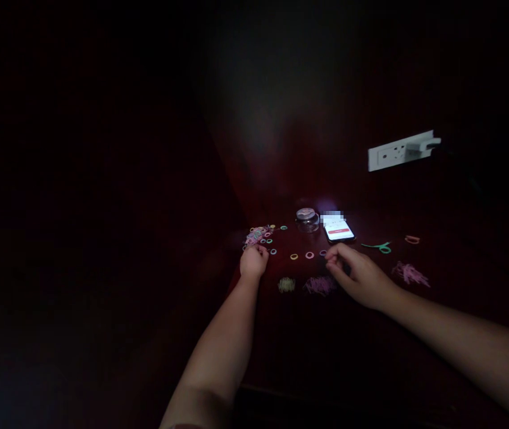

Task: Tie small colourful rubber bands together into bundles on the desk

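Note:
My left hand point(254, 261) is at the near edge of a pile of small coloured bands point(258, 235), its fingers bent together; whatever they hold is too small to name. My right hand point(353, 275) has its thumb and fingers curled close together beside a purple ring point(322, 253); I cannot make out anything between the fingertips. Left of that ring lie a pink ring point(310, 255) and a yellow ring point(294, 257). Nearer me are a yellowish bundle of bands point(287, 285) and a purple bundle point(319, 285), the latter just left of my right hand.
A lidded clear jar point(308, 221) and a lit phone point(339, 230) stand behind the rings. To the right are a green band point(383, 247), an orange band point(412, 239) and a pink bundle point(411, 274). A socket panel point(399, 151) with a plug is on the wall.

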A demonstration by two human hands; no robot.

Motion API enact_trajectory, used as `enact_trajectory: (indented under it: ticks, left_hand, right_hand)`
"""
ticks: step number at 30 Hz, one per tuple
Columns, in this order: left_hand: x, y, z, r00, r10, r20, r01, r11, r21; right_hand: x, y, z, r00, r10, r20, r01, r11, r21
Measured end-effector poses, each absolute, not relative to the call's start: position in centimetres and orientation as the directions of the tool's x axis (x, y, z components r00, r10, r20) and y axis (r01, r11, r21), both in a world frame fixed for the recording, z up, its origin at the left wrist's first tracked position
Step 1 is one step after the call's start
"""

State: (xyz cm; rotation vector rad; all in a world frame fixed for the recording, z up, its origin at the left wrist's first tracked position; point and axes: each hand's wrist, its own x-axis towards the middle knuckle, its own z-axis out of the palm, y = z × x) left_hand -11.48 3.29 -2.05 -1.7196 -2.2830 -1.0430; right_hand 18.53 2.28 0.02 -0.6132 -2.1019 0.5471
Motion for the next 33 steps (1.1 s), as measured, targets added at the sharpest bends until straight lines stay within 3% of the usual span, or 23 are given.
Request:
enact_trajectory:
  ticks: [5, 7, 11, 14, 33]
  left_hand:
    - [-8.4, 2.3, -0.3, -0.136, 0.807, 0.574, 0.877, -0.171, 0.449]
    - [-6.1, 1.5, 0.3, 0.009, 0.729, 0.684, 0.798, -0.418, 0.435]
    - [-2.0, -0.2, 1.3, 0.217, 0.67, 0.71, 0.643, -0.645, 0.413]
    - [-0.8, -0.8, 1.6, 0.277, 0.658, 0.7, 0.608, -0.684, 0.403]
    - [-1.0, -0.8, 1.9, 0.263, 0.646, 0.717, 0.633, -0.676, 0.377]
  right_hand:
    - [18.5, 2.5, -0.2, -0.498, 0.617, 0.61, 0.252, 0.776, -0.579]
    - [18.3, 2.6, -0.3, -0.485, 0.617, 0.619, 0.258, 0.778, -0.573]
    - [18.1, 2.7, -0.3, -0.465, 0.615, 0.637, 0.268, 0.783, -0.561]
    - [18.1, 2.7, -0.2, -0.462, 0.61, 0.644, 0.268, 0.788, -0.554]
    - [18.2, 2.7, -0.1, -0.467, 0.6, 0.649, 0.254, 0.794, -0.552]
